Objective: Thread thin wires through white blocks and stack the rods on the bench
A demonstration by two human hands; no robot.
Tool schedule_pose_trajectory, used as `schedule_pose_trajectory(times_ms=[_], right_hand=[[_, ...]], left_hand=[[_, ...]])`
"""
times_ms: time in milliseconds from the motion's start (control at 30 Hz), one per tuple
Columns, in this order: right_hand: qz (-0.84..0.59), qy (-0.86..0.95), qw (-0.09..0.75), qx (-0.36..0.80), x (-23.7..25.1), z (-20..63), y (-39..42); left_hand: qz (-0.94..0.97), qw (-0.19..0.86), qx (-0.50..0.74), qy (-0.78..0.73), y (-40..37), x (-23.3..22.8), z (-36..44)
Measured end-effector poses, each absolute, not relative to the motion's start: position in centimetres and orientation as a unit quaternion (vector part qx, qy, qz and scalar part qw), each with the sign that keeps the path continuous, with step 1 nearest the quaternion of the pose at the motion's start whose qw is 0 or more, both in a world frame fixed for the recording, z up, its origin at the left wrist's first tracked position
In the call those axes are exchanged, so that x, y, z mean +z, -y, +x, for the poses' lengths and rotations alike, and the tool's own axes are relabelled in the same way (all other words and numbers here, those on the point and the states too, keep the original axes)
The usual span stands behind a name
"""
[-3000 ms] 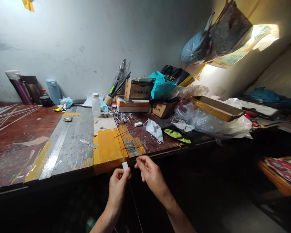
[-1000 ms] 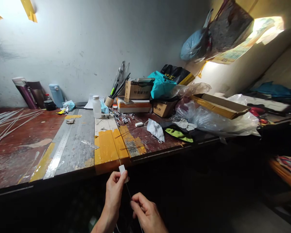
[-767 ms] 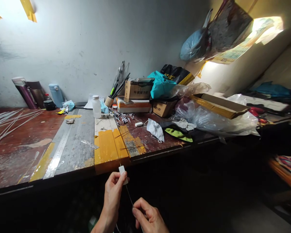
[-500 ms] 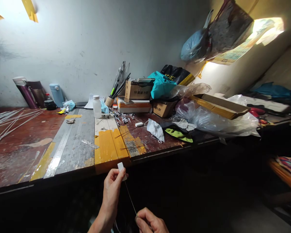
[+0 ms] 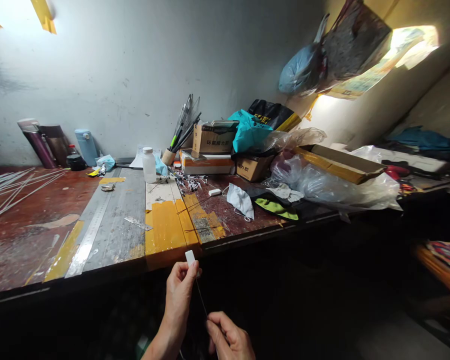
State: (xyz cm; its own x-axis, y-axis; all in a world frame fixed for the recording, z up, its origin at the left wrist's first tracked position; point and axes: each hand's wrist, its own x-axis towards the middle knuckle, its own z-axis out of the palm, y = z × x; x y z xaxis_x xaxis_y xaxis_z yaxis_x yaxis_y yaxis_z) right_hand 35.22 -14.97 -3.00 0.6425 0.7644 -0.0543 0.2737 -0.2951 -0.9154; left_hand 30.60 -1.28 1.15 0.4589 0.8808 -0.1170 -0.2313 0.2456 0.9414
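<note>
Just off the bench's front edge, my left hand (image 5: 180, 287) pinches a small white rectangular block (image 5: 190, 257) between thumb and fingers. The block's upper end sticks out above the thumb. A thin pale wire or rod (image 5: 201, 297) runs from the block down to my right hand (image 5: 230, 336). That hand's thumb and forefinger are closed on the thin strand, lower and to the right of the left hand. What the strand is made of is too fine to tell. Yellow tape (image 5: 165, 227) covers the bench strip right behind the block.
On the bench stand a white bottle (image 5: 149, 165), a metal ruler (image 5: 90, 240) and a small scale strip (image 5: 138, 223). A second white block (image 5: 214, 192) lies near a face mask (image 5: 240, 201). Long white rods (image 5: 18, 186) lie left; boxes (image 5: 214, 137) and plastic bags (image 5: 322, 182) crowd the right.
My left hand and the white block have shifted slightly right. My right hand has risen a little and moved left, closer to the left hand. Both grips are kept.
</note>
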Motion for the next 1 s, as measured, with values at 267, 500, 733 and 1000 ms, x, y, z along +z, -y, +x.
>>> schedule_pose_trajectory(times_ms=[267,500,733,1000], right_hand=[[-0.750,0.373,0.484,0.253,-0.7,35.9,13.9],[-0.729,0.390,0.479,0.296,1.1,36.1,13.1],[-0.678,0.400,0.510,0.348,0.1,36.6,12.3],[-0.713,0.348,0.514,0.326,-1.2,36.7,12.8]], left_hand=[[0.468,0.720,0.379,-0.345,0.8,0.9,30.6],[0.462,0.723,0.375,-0.352,0.8,0.9,30.5],[0.454,0.714,0.386,-0.368,0.7,0.8,30.2],[0.450,0.716,0.389,-0.366,0.8,1.0,30.3]])
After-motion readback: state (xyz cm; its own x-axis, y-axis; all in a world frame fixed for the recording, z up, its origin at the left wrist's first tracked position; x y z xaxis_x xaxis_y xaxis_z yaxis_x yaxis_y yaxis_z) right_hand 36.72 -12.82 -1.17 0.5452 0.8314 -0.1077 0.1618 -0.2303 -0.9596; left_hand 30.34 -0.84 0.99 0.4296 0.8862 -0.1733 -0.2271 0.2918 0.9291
